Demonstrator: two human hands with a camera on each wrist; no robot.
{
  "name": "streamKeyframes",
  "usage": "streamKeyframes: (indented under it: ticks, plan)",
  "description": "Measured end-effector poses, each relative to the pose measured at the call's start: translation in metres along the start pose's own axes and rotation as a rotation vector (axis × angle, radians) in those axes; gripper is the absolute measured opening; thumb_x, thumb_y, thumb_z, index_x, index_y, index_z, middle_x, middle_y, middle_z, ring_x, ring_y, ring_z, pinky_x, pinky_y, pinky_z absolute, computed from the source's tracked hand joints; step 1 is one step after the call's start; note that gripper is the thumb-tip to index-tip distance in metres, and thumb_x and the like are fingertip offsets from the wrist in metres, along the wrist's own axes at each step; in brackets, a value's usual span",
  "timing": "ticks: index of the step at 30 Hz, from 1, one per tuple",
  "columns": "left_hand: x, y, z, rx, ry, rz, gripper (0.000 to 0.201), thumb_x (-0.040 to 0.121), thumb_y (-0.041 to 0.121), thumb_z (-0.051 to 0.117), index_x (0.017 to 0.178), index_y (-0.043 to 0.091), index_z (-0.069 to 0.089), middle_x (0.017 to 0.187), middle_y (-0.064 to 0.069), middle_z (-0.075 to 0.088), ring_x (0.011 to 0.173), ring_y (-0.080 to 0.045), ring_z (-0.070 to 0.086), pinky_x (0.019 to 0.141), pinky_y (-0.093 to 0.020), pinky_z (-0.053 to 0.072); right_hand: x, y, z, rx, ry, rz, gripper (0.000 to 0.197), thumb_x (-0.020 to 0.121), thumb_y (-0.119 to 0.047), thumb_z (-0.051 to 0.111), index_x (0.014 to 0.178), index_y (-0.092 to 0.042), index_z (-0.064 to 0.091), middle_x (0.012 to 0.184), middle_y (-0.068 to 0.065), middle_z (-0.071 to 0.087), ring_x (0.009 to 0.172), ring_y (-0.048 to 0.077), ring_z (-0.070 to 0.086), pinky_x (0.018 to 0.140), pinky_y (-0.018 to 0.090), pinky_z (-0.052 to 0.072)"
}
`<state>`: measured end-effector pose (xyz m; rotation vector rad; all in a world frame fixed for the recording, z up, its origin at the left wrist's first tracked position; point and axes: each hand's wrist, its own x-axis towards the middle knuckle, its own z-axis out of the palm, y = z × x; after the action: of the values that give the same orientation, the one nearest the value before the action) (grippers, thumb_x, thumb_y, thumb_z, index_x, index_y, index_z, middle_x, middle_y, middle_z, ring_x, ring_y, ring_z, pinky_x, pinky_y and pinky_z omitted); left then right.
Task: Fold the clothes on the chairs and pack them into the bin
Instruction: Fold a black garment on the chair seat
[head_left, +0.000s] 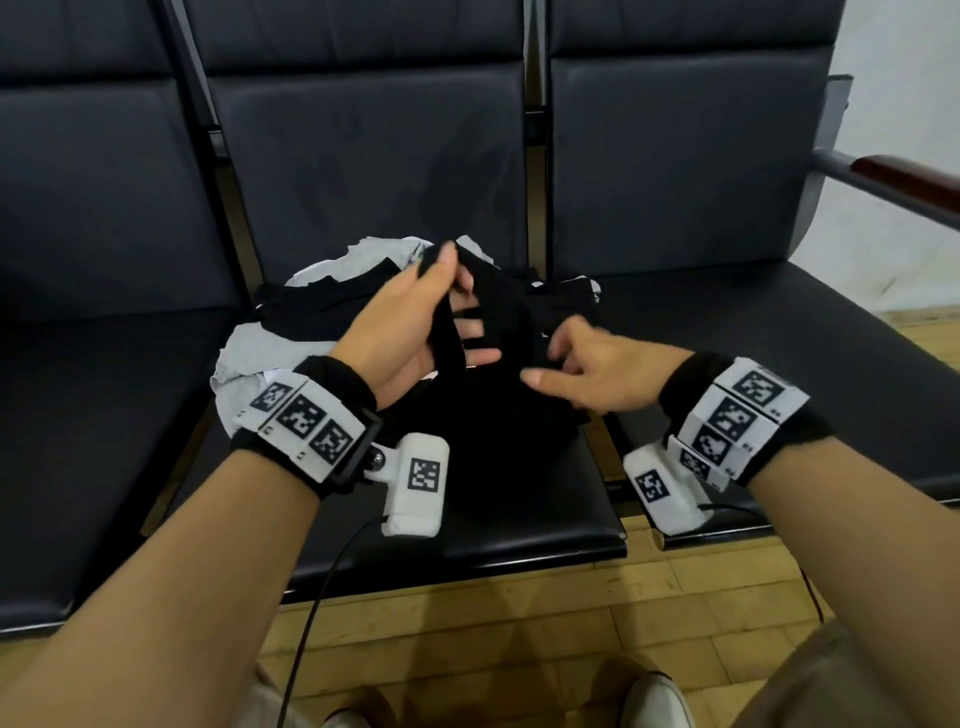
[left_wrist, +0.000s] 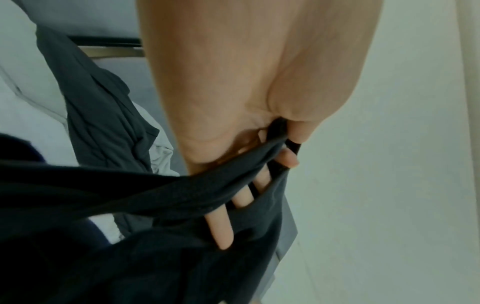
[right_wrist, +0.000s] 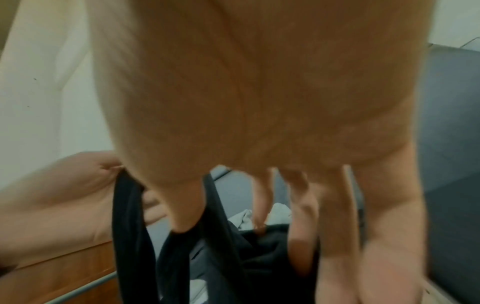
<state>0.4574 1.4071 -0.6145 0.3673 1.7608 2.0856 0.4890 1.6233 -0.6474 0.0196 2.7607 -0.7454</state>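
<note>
black top (head_left: 488, 415): between both hands, hanging down onto the chair (head_left: 519, 535)
straps: up at the left hand (head_left: 415, 322), which grips them
right hand (head_left: 597, 369): just beside, pinching the cloth
long way: top to bottom
bin: not seen

Clothes pile (head_left: 291, 332) lies on middle chair (head_left: 545, 525), armrest (head_left: 904, 182) far right.

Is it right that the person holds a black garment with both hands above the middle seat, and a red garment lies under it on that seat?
Not quite: the garment under it is light grey, not red, as the head view shows. The rest stands: the left hand and right hand hold the black garment above the middle seat.
</note>
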Motion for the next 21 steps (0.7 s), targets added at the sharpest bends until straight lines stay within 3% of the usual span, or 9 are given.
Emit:
streamKeyframes:
  ticks: [1,3,6,8,11,13,15,18,21]
  plan:
    - [-0.002,0.004,-0.001,-0.033,-0.024,0.007,0.036,0.111,0.044,0.037,0.098,0.015,0.054,0.110,-0.015,0.076,0.104,-0.040,0.072,0.096,-0.063,0.055,-0.003,-0.001,0.003,0.027,-0.136,0.046,0.063,0.090,-0.073,0.052,0.125,-0.020,0.050,0.112,0.005,0.068,0.091,0.015,0.071,0.089,0.036,0.061]
    - [-0.008,0.010,-0.002,-0.096,-0.070,0.027,0.037,0.112,0.044,0.032,0.113,0.015,0.055,0.130,-0.017,0.070,0.116,-0.045,0.068,0.099,-0.065,0.052,-0.006,-0.004,0.010,0.110,-0.330,0.083,0.068,0.091,-0.074,0.047,0.129,-0.018,0.059,0.112,-0.001,0.072,0.096,0.012,0.074,0.091,0.033,0.061]
    - [-0.015,0.017,0.001,-0.169,-0.153,0.065,0.041,0.113,0.042,0.027,0.140,0.020,0.047,0.143,-0.011,0.063,0.120,-0.046,0.066,0.099,-0.068,0.051,-0.009,-0.012,0.017,0.201,-0.336,0.040,0.066,0.094,-0.070,0.046,0.132,-0.019,0.063,0.115,-0.002,0.074,0.100,0.012,0.074,0.093,0.031,0.059]
    - [-0.020,0.022,0.004,-0.202,-0.212,0.087,0.043,0.113,0.042,0.025,0.153,0.032,0.036,0.150,-0.007,0.057,0.124,-0.045,0.064,0.096,-0.069,0.052,-0.012,-0.018,0.016,0.295,-0.316,0.010,0.063,0.097,-0.066,0.046,0.133,-0.017,0.064,0.117,0.002,0.075,0.099,0.013,0.076,0.093,0.031,0.059]
    - [-0.030,0.032,0.009,-0.246,-0.264,0.117,0.043,0.113,0.041,0.027,0.155,0.047,0.028,0.156,-0.005,0.051,0.124,-0.047,0.063,0.095,-0.072,0.051,-0.015,-0.023,0.015,0.433,-0.299,-0.068,0.049,0.097,-0.059,0.054,0.128,-0.021,0.059,0.124,0.001,0.072,0.103,0.015,0.075,0.095,0.035,0.060]
    - [-0.036,0.038,0.012,-0.237,-0.279,0.139,0.044,0.113,0.037,0.030,0.154,0.052,0.025,0.157,-0.004,0.050,0.123,-0.048,0.063,0.094,-0.073,0.051,-0.017,-0.025,0.014,0.573,-0.321,-0.134,0.044,0.099,-0.049,0.057,0.130,-0.017,0.060,0.126,0.000,0.072,0.110,0.017,0.073,0.098,0.035,0.058]
    - [-0.042,0.044,0.013,-0.198,-0.266,0.151,0.049,0.112,0.029,0.036,0.154,0.051,0.024,0.157,-0.007,0.049,0.122,-0.047,0.064,0.089,-0.071,0.053,-0.020,-0.028,0.011,0.720,-0.267,-0.199,0.037,0.101,-0.036,0.060,0.126,-0.009,0.065,0.119,0.000,0.075,0.109,0.016,0.072,0.093,0.029,0.057]
    - [-0.046,0.051,0.009,-0.112,-0.150,0.160,0.055,0.108,0.014,0.048,0.152,0.043,0.031,0.154,-0.014,0.049,0.115,-0.045,0.069,0.079,-0.063,0.059,-0.029,-0.032,-0.001,0.874,-0.100,-0.320,0.020,0.096,-0.026,0.067,0.113,-0.018,0.073,0.102,-0.004,0.073,0.096,0.011,0.065,0.079,0.025,0.047]
    - [-0.048,0.056,-0.005,-0.017,-0.043,0.128,0.053,0.106,0.013,0.055,0.150,0.036,0.034,0.142,-0.020,0.060,0.107,-0.045,0.072,0.074,-0.056,0.062,-0.042,-0.033,-0.020,1.105,-0.065,-0.410,0.021,0.090,-0.030,0.068,0.109,-0.022,0.074,0.103,-0.002,0.073,0.093,0.010,0.064,0.085,0.030,0.048]
